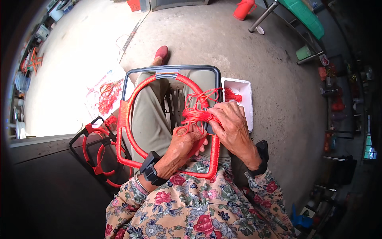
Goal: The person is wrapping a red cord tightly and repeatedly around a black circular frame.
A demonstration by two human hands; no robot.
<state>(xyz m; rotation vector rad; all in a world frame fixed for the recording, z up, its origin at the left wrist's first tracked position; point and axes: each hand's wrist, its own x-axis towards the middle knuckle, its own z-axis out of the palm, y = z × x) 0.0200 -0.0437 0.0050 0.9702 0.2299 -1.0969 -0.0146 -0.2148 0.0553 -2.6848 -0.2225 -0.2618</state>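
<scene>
A black rectangular frame (172, 68) with a round inner ring lies across my lap. Red cord (124, 115) is wound tightly over the ring and the frame's lower and left sides; the top bar is bare black. At the frame's right side, my right hand (231, 126) pinches a loose bundle of red cord (197, 116), with loops spilling above it. Just below the bundle, my left hand (186, 142) is closed, its thumb and index finger together at the hanging strands. The palm side of the left hand is partly hidden.
A white box (247, 101) with more red cord (232, 95) stands to the right. Cord and orange-handled scissors (106, 89) lie on the left. Similar wrapped frames (94, 149) lean at the lower left. A red jug (243, 10) and green-topped table (304, 18) stand farther off.
</scene>
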